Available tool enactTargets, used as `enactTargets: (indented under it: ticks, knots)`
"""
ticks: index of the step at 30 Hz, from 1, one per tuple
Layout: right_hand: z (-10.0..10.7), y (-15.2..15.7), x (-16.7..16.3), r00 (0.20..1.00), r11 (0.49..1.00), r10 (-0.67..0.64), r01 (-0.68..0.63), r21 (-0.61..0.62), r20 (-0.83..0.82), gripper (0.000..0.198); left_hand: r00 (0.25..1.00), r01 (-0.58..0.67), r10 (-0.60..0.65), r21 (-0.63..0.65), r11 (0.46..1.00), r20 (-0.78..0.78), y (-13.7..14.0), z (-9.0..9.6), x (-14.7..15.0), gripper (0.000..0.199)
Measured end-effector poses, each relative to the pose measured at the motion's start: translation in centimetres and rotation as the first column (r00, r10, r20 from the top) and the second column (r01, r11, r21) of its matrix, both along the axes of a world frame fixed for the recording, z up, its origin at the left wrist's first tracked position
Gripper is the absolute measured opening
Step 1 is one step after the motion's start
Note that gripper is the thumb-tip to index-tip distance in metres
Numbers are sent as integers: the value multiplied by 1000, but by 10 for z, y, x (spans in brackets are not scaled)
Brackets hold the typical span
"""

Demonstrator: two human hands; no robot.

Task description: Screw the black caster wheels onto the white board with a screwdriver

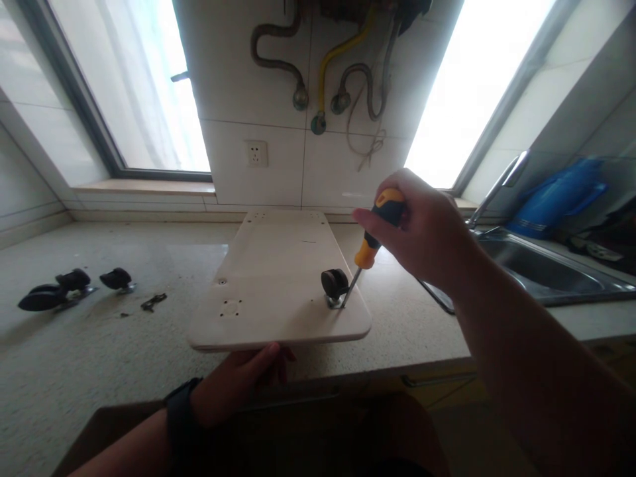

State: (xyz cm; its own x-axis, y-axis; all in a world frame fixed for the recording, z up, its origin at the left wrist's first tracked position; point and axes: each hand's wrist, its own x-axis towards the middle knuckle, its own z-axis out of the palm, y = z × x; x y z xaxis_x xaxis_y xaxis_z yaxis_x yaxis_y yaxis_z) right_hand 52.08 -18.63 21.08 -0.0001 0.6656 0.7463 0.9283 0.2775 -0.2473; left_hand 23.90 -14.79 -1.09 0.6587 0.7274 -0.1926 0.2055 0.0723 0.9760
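A white board (268, 265) with rounded corners and small holes lies flat on the counter. One black twin-wheel caster (334, 283) stands on its near right corner, wheels up, on a metal plate. My right hand (422, 222) is closed around the yellow and black handle of a screwdriver (366, 252), which leans with its tip at the caster plate. The screw under the tip is too small to make out. At the board's front edge, my left hand (248, 374) grips from below, its thumb against the edge and its other fingers partly hidden.
Loose casters (116, 279) and a small heap of screws (154, 303) lie on the stone counter (163, 358) to the left. A steel sink (541, 265) with a tap (499, 185) and a blue jug (551, 199) are at the right. Pipes (322, 73) hang on the tiled wall.
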Motion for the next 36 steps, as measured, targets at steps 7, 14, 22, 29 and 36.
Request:
enactTargets:
  ticks: [7,14,22,29,36]
  knots:
    - [-2,-3,9,858,850,405,-480,-215,-315,59,1000,0,0,14,1000,-14,-1,5,0,76]
    - [-2,4,1,999,998,-29,31,47,-36,33,999,7,-7,12,1000,-35,-1,5,0,79]
    - [-4,7,12,910,898,355,-396,-190,-216,57,1000,-10,10,-1,1000,-24,-3,7,0,76]
    - [3,5,14,917,927,288,-339,-161,-275,51,1000,-14,14,-30,999,7,-1,0,-1,72]
    - [2,-1,13,989,996,61,-70,-61,-133,57,999,-30,31,-61,998,13,0,-2,-1,73]
